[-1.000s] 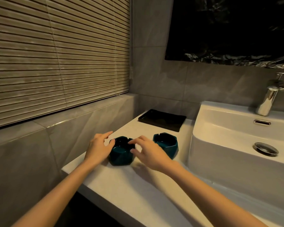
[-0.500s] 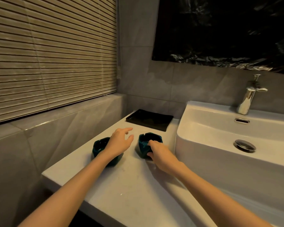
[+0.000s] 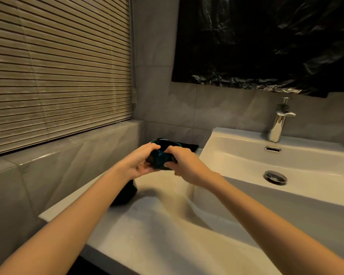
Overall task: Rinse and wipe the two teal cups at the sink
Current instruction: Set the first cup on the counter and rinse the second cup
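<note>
One teal cup is lifted above the white counter, held between both hands. My left hand grips its left side and my right hand grips its right side, fingers curled round the rim. The second teal cup stands on the counter below my left forearm, mostly hidden by the arm and dark in shadow. The white sink lies to the right of the held cup, with its chrome faucet at the back.
A black tray lies on the counter behind the hands. A tiled ledge and window blinds close the left side. Black plastic sheet covers the wall above the sink. A drain plug sits in the basin.
Both hands have closed on the right-hand cup and lifted it off the counter. The other cup stays on the counter, now under my left forearm.
</note>
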`<action>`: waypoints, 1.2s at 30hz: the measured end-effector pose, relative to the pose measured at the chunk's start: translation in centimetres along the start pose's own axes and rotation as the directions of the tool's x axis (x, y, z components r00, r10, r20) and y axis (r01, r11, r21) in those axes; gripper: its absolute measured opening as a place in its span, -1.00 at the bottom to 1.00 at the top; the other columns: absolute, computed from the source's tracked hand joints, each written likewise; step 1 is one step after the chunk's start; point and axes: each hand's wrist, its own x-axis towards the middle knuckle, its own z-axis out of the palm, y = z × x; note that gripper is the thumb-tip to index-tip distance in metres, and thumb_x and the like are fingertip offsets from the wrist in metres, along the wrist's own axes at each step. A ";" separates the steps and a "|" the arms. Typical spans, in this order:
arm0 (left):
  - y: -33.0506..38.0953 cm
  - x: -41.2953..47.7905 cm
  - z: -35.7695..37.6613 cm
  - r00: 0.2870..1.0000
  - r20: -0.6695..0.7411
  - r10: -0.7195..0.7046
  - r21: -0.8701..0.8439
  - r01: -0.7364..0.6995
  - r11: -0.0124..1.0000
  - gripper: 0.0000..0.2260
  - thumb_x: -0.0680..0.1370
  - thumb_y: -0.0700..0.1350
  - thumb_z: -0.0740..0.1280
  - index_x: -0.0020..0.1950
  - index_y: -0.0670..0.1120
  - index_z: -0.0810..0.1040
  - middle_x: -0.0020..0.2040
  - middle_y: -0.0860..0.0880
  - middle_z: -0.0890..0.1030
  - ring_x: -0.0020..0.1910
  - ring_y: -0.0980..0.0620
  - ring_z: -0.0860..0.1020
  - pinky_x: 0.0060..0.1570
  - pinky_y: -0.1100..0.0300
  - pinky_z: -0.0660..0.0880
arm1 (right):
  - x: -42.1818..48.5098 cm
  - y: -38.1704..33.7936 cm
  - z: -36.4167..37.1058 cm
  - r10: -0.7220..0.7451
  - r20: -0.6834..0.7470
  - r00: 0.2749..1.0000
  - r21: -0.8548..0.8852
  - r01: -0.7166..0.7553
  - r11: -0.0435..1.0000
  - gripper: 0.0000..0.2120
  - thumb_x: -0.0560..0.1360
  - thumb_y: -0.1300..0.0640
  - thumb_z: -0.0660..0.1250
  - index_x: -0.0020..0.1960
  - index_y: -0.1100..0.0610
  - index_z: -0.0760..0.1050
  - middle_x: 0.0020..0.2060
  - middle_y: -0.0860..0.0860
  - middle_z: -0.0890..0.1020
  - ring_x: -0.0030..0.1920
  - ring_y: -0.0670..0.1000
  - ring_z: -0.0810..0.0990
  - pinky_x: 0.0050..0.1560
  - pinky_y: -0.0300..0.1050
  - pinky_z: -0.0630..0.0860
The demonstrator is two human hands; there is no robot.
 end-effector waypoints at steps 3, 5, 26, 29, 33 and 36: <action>1.6 -0.1 1.6 0.999 -0.023 0.024 0.005 -0.024 1.000 -0.88 0.53 -0.12 0.32 0.06 -0.01 0.52 0.09 -0.19 0.55 0.07 -0.12 0.57 -0.17 0.07 0.59 | -0.3 0.1 -2.6 0.000 -0.008 1.000 0.027 0.000 1.000 -0.72 0.56 0.22 0.25 0.27 0.14 0.45 0.07 0.08 0.56 -0.12 0.10 0.61 -0.06 -0.04 0.52; 2.3 0.0 2.8 1.000 -0.008 0.029 -0.004 -0.029 1.000 -0.81 0.53 -0.14 0.32 0.13 -0.01 0.51 0.10 -0.20 0.55 0.07 -0.14 0.57 -0.20 0.07 0.59 | -1.0 0.9 -4.2 0.013 0.011 1.000 0.074 -0.013 0.997 -0.71 0.58 0.28 0.18 0.27 0.15 0.48 -0.03 0.02 0.54 -0.20 0.04 0.61 -0.12 -0.14 0.49; -0.1 6.3 23.7 0.772 0.600 0.210 0.273 -0.444 0.853 -0.42 0.47 -0.28 0.38 0.38 0.21 0.37 0.20 -0.01 0.53 0.14 -0.04 0.56 -0.04 0.09 0.61 | -9.4 19.7 -17.1 0.665 0.239 0.707 0.528 -0.670 0.522 -0.71 0.55 0.40 0.13 0.22 0.19 0.32 0.07 0.17 0.51 -0.08 0.16 0.64 -0.15 0.01 0.65; -0.9 7.5 25.7 0.644 0.679 0.353 0.286 -0.674 0.681 -0.29 0.43 -0.31 0.41 0.39 0.28 0.28 0.24 0.07 0.48 0.17 0.02 0.53 -0.04 0.25 0.58 | -10.2 21.5 -16.7 0.662 0.079 0.746 0.494 -0.606 0.623 -0.62 0.49 0.46 0.09 0.24 0.16 0.26 0.12 0.13 0.45 0.05 0.20 0.57 -0.20 0.04 0.65; -2.1 9.6 27.6 0.401 0.774 0.491 0.346 -0.916 0.203 -0.10 0.39 -0.18 0.47 0.50 0.29 0.00 0.16 0.05 0.43 0.08 0.11 0.48 0.08 0.27 0.50 | -10.6 24.0 -15.4 0.593 -0.200 0.780 0.459 -0.460 0.760 -0.54 0.39 0.49 0.09 0.18 0.09 0.28 0.07 0.09 0.53 0.09 0.17 0.54 -0.08 0.21 0.61; -2.9 10.5 28.6 0.277 0.802 0.529 0.388 -0.915 -0.109 -0.06 0.41 -0.12 0.46 0.47 0.37 -0.15 0.14 0.03 0.34 -0.06 0.08 0.47 -0.06 0.24 0.54 | -10.6 25.4 -14.8 0.519 -0.373 0.769 0.373 -0.388 0.843 -0.46 0.39 0.49 0.09 0.15 -0.09 0.26 -0.03 0.07 0.59 -0.03 0.09 0.58 -0.07 0.14 0.59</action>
